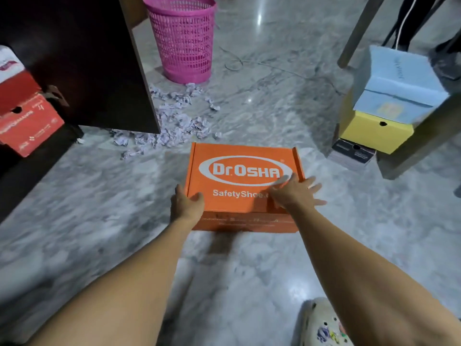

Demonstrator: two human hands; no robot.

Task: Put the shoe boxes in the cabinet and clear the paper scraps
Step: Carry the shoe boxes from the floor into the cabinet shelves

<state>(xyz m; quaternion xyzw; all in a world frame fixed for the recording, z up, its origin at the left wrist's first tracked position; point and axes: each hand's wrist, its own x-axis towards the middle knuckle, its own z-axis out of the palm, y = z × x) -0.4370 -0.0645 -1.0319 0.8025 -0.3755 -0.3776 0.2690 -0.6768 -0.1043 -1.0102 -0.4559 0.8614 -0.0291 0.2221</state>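
Below us lay a glossy grey marble floor [249, 96], with paper scraps [179, 121] heaped beside the dark cabinet [87, 58] and pink basket [182, 38]. On it sat the orange shoe box [237, 151]. Our left hand [185, 203] clasped its left edge, and our right hand [294, 191] was spread wide at its right edge.
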